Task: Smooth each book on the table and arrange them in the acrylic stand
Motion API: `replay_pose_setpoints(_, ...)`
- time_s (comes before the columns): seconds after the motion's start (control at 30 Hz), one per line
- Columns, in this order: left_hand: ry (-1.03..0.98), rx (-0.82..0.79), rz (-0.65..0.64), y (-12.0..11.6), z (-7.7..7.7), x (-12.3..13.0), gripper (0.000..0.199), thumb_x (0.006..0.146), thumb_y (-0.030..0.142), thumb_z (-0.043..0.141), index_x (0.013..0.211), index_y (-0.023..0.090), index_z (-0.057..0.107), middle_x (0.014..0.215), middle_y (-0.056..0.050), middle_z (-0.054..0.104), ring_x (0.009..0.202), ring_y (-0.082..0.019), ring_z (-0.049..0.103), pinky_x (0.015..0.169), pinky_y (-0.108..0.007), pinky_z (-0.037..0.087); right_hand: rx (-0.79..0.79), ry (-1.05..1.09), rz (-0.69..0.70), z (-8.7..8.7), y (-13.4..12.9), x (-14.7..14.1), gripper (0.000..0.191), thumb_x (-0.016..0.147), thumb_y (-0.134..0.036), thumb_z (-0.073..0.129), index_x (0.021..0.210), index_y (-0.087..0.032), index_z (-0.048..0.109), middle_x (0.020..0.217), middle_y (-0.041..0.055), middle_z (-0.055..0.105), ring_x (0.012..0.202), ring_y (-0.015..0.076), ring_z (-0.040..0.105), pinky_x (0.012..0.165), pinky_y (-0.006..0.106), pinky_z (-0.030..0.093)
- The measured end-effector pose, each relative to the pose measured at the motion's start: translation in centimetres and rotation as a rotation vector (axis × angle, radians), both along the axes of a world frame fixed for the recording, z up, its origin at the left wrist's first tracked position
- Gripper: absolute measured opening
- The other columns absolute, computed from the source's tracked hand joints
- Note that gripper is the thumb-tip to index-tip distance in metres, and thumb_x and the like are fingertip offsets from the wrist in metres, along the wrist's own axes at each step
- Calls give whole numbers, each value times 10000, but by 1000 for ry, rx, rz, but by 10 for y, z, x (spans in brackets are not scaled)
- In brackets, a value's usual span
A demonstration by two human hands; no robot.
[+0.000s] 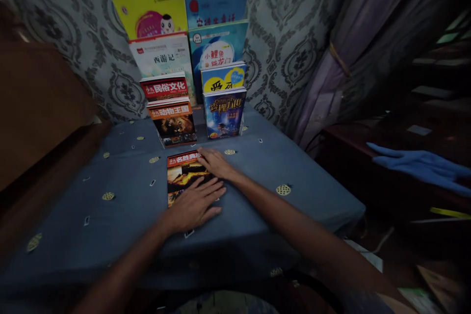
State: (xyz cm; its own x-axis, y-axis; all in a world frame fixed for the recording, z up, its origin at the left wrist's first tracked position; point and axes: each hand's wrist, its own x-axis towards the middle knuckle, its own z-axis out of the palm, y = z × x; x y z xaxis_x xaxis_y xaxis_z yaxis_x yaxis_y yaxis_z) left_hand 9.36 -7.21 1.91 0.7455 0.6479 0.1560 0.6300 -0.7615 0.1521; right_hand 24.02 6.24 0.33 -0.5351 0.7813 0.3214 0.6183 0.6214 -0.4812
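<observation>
A book with a red title band (180, 169) lies flat on the blue tablecloth. Spread over its lower part is my left hand (195, 204), palm down with the fingers apart. My right hand (216, 163) rests at the book's upper right corner, fingers stretched out and partly over the cover. Behind them, books stand upright in two stepped columns. The left column has a lion-cover book (174, 127) in front and a white book (164, 61) farther back; the right column has a dark blue book (225, 115) in front.
The cloth-covered table (279, 167) meets a patterned curtain (283, 44) at the back. A brown box-like object (37, 88) is at the left. Blue gloves (419, 162) lie on a dark surface at the right.
</observation>
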Motion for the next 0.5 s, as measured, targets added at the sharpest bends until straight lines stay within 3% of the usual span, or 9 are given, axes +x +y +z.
replay_pose_setpoints(0.13, -216, -107, 19, 0, 7, -2, 402, 1028, 397, 412, 1336, 247, 622, 1372, -78, 647, 1357, -209, 529, 1209, -458, 265, 0, -73, -35, 2, -15, -3, 410, 1010, -300, 482, 1377, -134, 558, 1512, 186, 496, 1422, 272, 446, 1172, 477, 318)
replay_pose_setpoints(0.23, -449, -188, 83, 0, 10, -5, 385, 1017, 388, 418, 1160, 215, 732, 1163, -77, 755, 1131, -216, 677, 1066, -383, 443, 4, -82, -14, 1, -28, -1, 419, 1003, -281, 476, 1392, -140, 546, 1516, 178, 494, 1429, 269, 437, 1173, 483, 322)
replay_pose_setpoints(0.37, -634, -181, 282, 6, 8, -8, 461, 1016, 392, 371, 930, 177, 770, 896, -54, 776, 868, -206, 711, 826, -302, 527, 16, -81, 3, -4, -54, 5, 450, 979, -246, 492, 1419, -159, 524, 1506, 174, 506, 1404, 271, 468, 1162, 500, 342)
replay_pose_setpoints(0.5, -722, -5, 562, 17, -1, -19, 363, 987, 332, 397, 960, 182, 727, 978, -70, 746, 960, -221, 680, 911, -343, 509, 45, -81, -31, -6, -77, 8, 439, 974, -267, 510, 1393, -143, 554, 1498, 187, 510, 1377, 280, 498, 1149, 481, 368)
